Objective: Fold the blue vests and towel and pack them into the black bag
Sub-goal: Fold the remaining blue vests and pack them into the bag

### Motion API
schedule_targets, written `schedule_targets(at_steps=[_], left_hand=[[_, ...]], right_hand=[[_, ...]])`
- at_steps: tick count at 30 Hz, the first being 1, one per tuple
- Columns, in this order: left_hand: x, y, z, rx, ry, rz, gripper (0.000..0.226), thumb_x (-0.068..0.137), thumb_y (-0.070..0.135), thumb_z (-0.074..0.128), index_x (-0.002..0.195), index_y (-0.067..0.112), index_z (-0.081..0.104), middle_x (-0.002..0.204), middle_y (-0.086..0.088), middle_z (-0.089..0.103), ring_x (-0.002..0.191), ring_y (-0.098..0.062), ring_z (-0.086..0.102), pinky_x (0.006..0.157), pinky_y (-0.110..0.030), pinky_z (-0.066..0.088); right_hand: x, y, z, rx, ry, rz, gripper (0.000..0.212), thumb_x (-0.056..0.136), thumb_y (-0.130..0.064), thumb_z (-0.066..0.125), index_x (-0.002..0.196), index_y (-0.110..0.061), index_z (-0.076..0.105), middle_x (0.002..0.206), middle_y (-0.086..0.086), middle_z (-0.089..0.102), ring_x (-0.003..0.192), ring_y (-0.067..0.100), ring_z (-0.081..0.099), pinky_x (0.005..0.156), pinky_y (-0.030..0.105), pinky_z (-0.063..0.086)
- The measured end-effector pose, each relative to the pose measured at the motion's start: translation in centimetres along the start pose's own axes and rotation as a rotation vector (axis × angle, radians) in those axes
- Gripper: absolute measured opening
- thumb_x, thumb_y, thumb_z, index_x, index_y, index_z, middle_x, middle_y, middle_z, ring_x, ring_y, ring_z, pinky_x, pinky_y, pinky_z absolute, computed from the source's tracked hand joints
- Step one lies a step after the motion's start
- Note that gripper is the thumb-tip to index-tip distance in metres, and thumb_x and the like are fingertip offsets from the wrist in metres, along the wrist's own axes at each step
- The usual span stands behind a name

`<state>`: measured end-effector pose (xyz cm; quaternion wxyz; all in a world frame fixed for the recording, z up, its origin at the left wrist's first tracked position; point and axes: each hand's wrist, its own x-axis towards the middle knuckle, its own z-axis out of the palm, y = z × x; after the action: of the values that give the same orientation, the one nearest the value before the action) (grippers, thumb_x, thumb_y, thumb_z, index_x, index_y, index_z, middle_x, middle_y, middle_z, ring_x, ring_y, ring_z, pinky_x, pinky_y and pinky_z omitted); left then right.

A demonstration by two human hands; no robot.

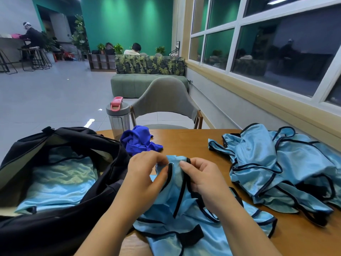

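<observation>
One vest point(55, 182) is already packed in the bag point(60, 224); another vest point(184, 206) is pinched by both hands' fingers point(181, 164); a pile point(280, 169) right of them and the towel point(138, 140) beyond remain unfolded.

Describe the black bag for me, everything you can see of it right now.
The black bag sits on the left of the wooden table, soft dark fabric, slumped, its top wide open and showing a pale lining. Inside lies a shiny light blue vest with black trim, laid fairly flat. The bag's right side lies close against the left hand; whether they touch is unclear. Its lower edge runs out of view.
</observation>
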<state>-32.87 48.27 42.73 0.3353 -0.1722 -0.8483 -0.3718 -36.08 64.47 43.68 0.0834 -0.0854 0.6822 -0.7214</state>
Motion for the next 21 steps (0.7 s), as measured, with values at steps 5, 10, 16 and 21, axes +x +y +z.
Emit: schedule_targets(at_steps=[5,10,16,21], left_hand=[[-0.1,0.1,0.6,0.099,-0.012,0.063,0.005,0.086,0.033,0.051,0.088,0.035,0.048,0.079,0.022,0.048,0.082,0.003,0.045,0.093,-0.032,0.033],[0.1,-0.2,0.2,0.056,-0.172,0.022,0.004,0.085,0.044,0.048,0.089,0.045,0.046,0.125,0.024,0.052,0.132,-0.001,0.036,0.112,-0.042,0.022],[0.0,-0.3,-0.5,0.047,-0.239,0.001,0.004,0.081,0.053,0.047,0.084,0.049,0.048,0.096,0.021,0.055,0.108,0.006,0.051,0.116,-0.034,0.014],[0.2,0.3,-0.5,-0.003,-0.196,0.029,0.018,0.083,0.02,0.069,0.083,0.035,0.058,0.092,0.021,0.049,0.088,-0.006,0.054,0.077,-0.014,0.043]], right_hand=[[-0.5,-0.3,0.0,-0.058,-0.048,-0.104,0.031,0.081,-0.042,0.065,0.073,-0.011,0.066,0.066,0.015,0.05,0.058,0.024,0.041,0.049,0.029,0.031],[-1.1,-0.8,-0.5,-0.107,-0.118,-0.159,0.031,0.082,-0.041,0.061,0.076,-0.01,0.064,0.06,0.011,0.044,0.049,0.013,0.036,0.047,0.025,0.032],[-1.0,-1.1,-1.5,-0.194,-0.112,-0.225,0.012,0.083,-0.004,0.07,0.081,-0.016,0.067,0.072,-0.004,0.067,0.071,0.01,0.06,0.072,0.03,0.052],[-1.2,-1.6,-1.7,-0.283,-0.059,-0.216,0.013,0.083,-0.008,0.071,0.083,-0.021,0.069,0.075,-0.006,0.069,0.073,0.008,0.062,0.074,0.03,0.053]])
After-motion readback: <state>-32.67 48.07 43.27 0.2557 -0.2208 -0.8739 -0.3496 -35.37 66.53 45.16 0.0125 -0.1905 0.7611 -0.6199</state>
